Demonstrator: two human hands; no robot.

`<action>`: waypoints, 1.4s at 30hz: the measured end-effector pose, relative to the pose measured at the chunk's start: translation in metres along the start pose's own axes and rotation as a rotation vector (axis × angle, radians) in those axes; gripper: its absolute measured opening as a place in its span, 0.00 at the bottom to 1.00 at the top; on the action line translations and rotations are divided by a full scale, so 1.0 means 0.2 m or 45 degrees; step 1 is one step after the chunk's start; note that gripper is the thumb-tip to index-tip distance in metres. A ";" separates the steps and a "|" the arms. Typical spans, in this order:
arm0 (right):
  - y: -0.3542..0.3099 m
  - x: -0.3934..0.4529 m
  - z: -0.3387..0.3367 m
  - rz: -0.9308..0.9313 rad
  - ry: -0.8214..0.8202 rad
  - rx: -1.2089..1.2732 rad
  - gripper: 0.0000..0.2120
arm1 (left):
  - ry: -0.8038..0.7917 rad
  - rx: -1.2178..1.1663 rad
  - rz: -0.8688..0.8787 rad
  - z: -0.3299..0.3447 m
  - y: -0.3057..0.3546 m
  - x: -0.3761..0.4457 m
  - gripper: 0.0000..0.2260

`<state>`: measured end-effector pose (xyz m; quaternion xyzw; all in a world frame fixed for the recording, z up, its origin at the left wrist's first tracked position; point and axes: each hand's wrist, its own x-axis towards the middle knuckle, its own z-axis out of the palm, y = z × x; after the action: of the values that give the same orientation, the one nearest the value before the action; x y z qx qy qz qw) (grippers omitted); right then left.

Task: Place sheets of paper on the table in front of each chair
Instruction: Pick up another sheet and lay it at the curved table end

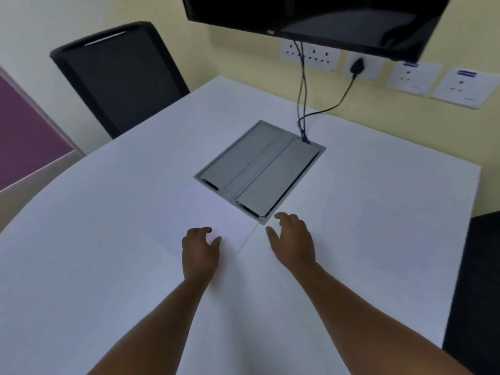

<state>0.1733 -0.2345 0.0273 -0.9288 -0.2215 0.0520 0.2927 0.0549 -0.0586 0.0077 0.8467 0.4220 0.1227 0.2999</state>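
Observation:
A white sheet of paper (216, 212) lies flat on the white table (108, 253), hard to tell from the tabletop; its right corner shows near the grey box. My left hand (200, 253) rests palm down on the sheet's near part, fingers curled. My right hand (293, 239) hovers just right of the sheet's edge, fingers spread, holding nothing. A black chair (119, 77) stands at the table's far left side. Another dark chair (479, 288) shows at the right edge.
A grey cable box (259, 169) with two lids is set into the table's middle, black cables (303, 104) rising from it to wall sockets (308, 56). A black screen (324, 17) hangs above. A purple panel (24, 131) is at the left.

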 end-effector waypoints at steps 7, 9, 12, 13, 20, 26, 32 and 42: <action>-0.15 -0.02 0.33 -0.080 -0.312 -0.371 0.29 | -0.213 0.250 -0.069 -0.06 -0.30 -0.05 0.32; -0.17 0.00 0.38 -0.055 -0.360 -0.434 0.31 | -0.237 0.269 -0.059 -0.07 -0.35 -0.05 0.32; -0.20 0.02 0.45 -0.027 -0.386 -0.532 0.33 | -0.255 0.290 -0.048 -0.08 -0.41 -0.02 0.31; -0.18 0.03 0.44 -0.006 -0.368 -0.549 0.33 | -0.265 0.297 -0.029 -0.08 -0.39 -0.02 0.30; -0.21 0.05 0.47 0.025 -0.359 -0.591 0.30 | -0.257 0.331 0.001 -0.07 -0.39 0.00 0.26; -0.30 0.05 0.47 0.040 -0.290 -0.116 0.26 | -0.235 0.358 0.026 -0.08 -0.38 -0.01 0.25; -0.45 -0.04 0.47 0.617 -0.153 0.889 0.42 | -0.222 0.393 0.038 -0.08 -0.37 -0.02 0.26; -0.45 -0.16 0.52 0.569 -0.073 0.577 0.08 | -0.248 0.397 0.081 -0.11 -0.37 -0.02 0.23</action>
<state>0.0873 -0.1286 -0.0083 -0.8638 -0.0028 0.1891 0.4670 -0.0044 -0.0196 -0.0202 0.9037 0.3779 -0.0174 0.2004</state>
